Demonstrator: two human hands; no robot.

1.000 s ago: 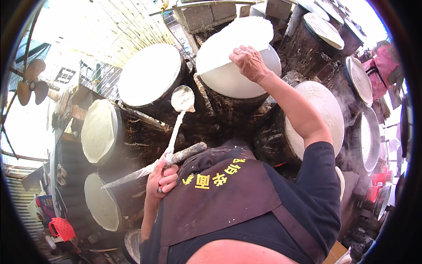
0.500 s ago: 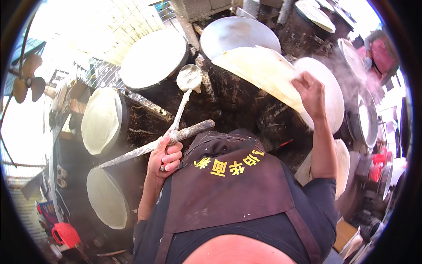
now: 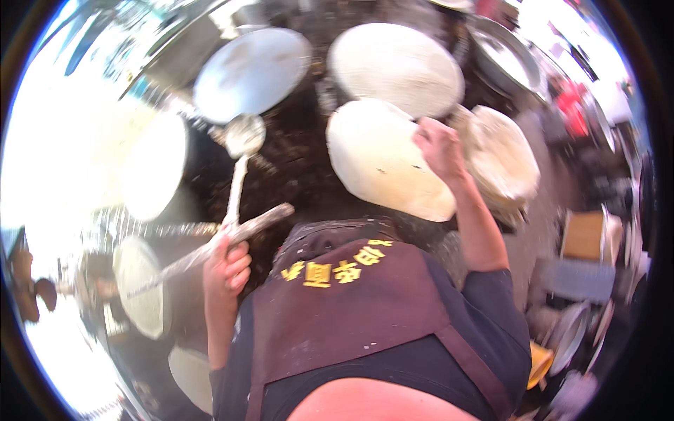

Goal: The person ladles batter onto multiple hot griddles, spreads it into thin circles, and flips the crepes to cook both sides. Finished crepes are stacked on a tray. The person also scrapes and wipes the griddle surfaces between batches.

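My right hand [image 3: 441, 149] is closed on the edge of a thin, pale, round dough sheet [image 3: 382, 158], which hangs flat from it. The sheet is cream-coloured with a few small dark specks. My left hand [image 3: 228, 266] grips two tools together. One is a ladle [image 3: 246, 135], its bowl coated with white batter. The other is a long, batter-crusted stick [image 3: 263, 222] that crosses the ladle's handle. To the right of my right hand stands a stack of similar dough sheets [image 3: 504, 151]. Motion blur softens the fingers.
Beyond the ladle sits a bare grey round pan [image 3: 253, 74]. A white-coated round pan [image 3: 397, 67] lies behind the hanging sheet. More pale rounds [image 3: 140, 288] line the left side. A metal basin [image 3: 509, 56] is at the far right, with boxes [image 3: 590, 237] lower down.
The view has turned right. My right hand has carried the dough sheet away from the grey pan, toward the stack. My left hand keeps hold of the ladle and stick.
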